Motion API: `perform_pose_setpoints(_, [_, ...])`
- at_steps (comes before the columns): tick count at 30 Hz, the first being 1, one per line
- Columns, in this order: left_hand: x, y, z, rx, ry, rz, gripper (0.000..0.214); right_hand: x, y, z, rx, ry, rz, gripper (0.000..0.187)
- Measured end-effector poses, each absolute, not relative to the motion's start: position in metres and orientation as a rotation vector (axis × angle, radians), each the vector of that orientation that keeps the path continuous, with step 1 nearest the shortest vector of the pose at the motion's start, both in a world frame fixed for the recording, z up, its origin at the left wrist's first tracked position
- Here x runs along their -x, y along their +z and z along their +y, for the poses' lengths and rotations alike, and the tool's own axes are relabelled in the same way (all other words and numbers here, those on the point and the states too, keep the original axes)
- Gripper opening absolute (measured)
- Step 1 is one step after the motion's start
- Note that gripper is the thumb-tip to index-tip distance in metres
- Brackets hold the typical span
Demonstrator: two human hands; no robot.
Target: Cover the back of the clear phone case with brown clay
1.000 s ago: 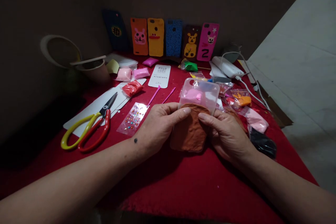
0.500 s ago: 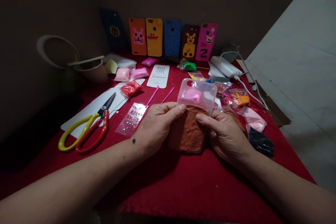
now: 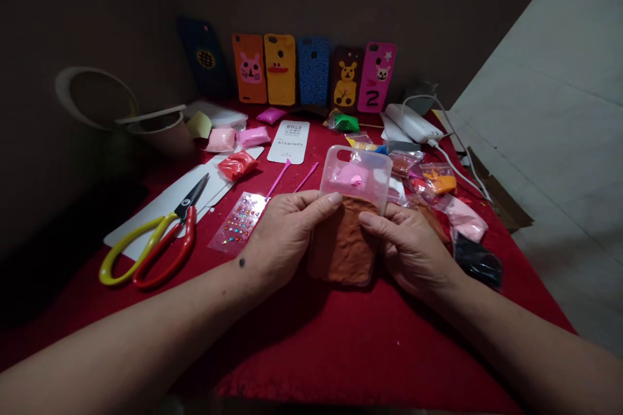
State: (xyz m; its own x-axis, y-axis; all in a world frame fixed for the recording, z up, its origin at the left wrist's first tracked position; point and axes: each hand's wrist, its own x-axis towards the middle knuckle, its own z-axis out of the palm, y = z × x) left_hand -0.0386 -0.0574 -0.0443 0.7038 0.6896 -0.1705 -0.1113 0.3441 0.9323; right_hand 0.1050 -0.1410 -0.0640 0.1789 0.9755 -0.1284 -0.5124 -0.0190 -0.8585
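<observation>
Plainly, left hand [image 3: 286,228] and right hand [image 3: 416,243] grip the clear case [image 3: 356,174], most fingertips hidden behind it.

The person's left hand [image 3: 292,233] and right hand [image 3: 413,240] are both showing bare, each thumb ending in a rounded tip with a visible nail. A bare, smooth-contoured left forearm [image 3: 160,331] is broadening from the wrist toward the lower left corner, and a bare, similarly tapering right forearm [image 3: 516,331] is widening toward the lower right. A small, round, dark spot [image 3: 242,262] is standing out near the left wrist, while a smaller, fainter mark [image 3: 224,293] is appearing further up that forearm.
</observation>
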Motion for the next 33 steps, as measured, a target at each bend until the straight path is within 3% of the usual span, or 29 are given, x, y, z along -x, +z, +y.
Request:
perform_pose_setpoints(20, [0.0371, -0.0441, -0.0606, -1.115, 0.593, 0.661, 0.019, -0.1035, -0.0600, -0.1404, 0.913, 1.311, -0.571, 0.011])
perform_pose_setpoints(33, [0.0372, -0.0468, -0.0614, -1.173, 0.543, 0.668, 0.024, -0.1023, -0.0617, -0.1375, 0.911, 1.247, -0.504, 0.005])
